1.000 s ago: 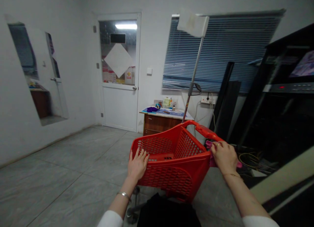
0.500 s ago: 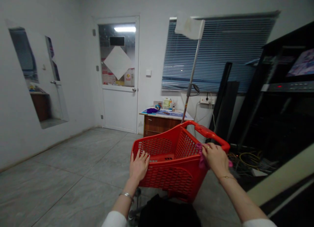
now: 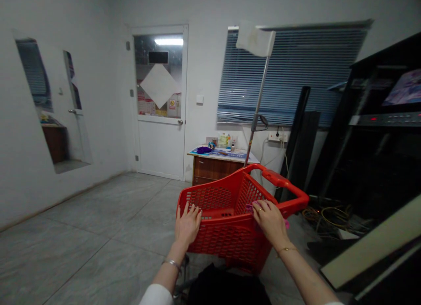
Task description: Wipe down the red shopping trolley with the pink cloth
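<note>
A red plastic shopping cart (image 3: 226,241) stands right in front of me, with its handle (image 3: 279,181) to the right. My left hand (image 3: 188,224) rests on the near rim at the cart's left corner, its fingers stretched out and a little apart over the edge. Farther right along the same rim, my right hand (image 3: 270,219) is closed on a pink cloth (image 3: 287,224) pressed against the plastic. Most of the cloth is hidden under that hand. Bare red mesh shows inside the basket.
A pole with a white flag (image 3: 255,39) rises behind the cart. Beyond are a wooden cabinet (image 3: 217,164) with a purple cloth (image 3: 204,150) and small bottles, and a white door (image 3: 160,149). Cables (image 3: 332,215) and a black rack with a screen (image 3: 404,87) are at right.
My right hand has slid left along the near rim with the pink cloth, away from the handle end. My left hand stays at the left corner. The cart looks unmoved.
</note>
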### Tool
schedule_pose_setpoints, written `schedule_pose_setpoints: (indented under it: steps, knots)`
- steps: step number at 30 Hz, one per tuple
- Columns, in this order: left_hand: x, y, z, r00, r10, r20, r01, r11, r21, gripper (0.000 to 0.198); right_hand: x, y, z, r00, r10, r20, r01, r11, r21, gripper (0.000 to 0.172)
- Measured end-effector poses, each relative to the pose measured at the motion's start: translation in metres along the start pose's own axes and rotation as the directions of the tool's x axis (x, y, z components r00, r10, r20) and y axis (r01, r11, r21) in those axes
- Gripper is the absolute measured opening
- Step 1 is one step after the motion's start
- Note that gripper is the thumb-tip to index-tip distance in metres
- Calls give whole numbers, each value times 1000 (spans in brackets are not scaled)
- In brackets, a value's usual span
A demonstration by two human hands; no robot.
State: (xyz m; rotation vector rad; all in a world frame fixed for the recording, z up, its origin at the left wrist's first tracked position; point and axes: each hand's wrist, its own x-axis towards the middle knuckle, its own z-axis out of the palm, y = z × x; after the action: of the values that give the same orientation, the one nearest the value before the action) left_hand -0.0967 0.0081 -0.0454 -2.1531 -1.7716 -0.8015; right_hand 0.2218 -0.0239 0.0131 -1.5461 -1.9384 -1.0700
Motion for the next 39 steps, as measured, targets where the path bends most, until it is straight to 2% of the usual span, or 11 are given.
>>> schedule_pose_setpoints:
  steps: [5,8,11,16,19,22,27,29,32,37,39]
  knots:
    - [0,3,-3,1000,1,-5,-1,1000,-10,43,-1,103,-7,983,170,-71,-174,983,-53,32]
    - [1,7,-4,1000,-9,18,9,1000,-13,43,-3,127,-7,947,286,-143,-299,952,-72,34]
    - [2,12,-3,1000,-20,21,20,1000,-20,44,-4,92,-2,959,258,-119,-265,964,-41,30]
    - [2,16,5,1000,-9,1,9,1000,-22,44,1,-34,8,993,116,-5,-115,989,96,24]
    - [2,14,11,1000,19,4,-19,1000,-2,41,6,-79,9,999,46,14,-47,989,141,24]
    - [1,11,14,999,50,7,-50,999,14,40,11,-61,8,999,13,40,-17,993,121,24]
    - [1,13,12,999,41,-10,-41,999,-4,39,24,35,8,978,202,61,-193,974,-122,31]
    - [1,16,10,1000,28,-9,-28,999,-17,38,29,49,10,972,226,73,-210,962,-176,33]
    - [1,20,9,1000,27,-10,-27,999,-28,38,31,15,13,985,142,99,-129,984,-121,31]
    - [-2,21,9,999,20,-42,-21,999,-34,40,25,-105,11,994,37,98,-51,989,139,23]
    - [-4,20,8,999,15,-49,-16,999,-36,40,24,-137,10,995,45,88,-61,980,191,20]
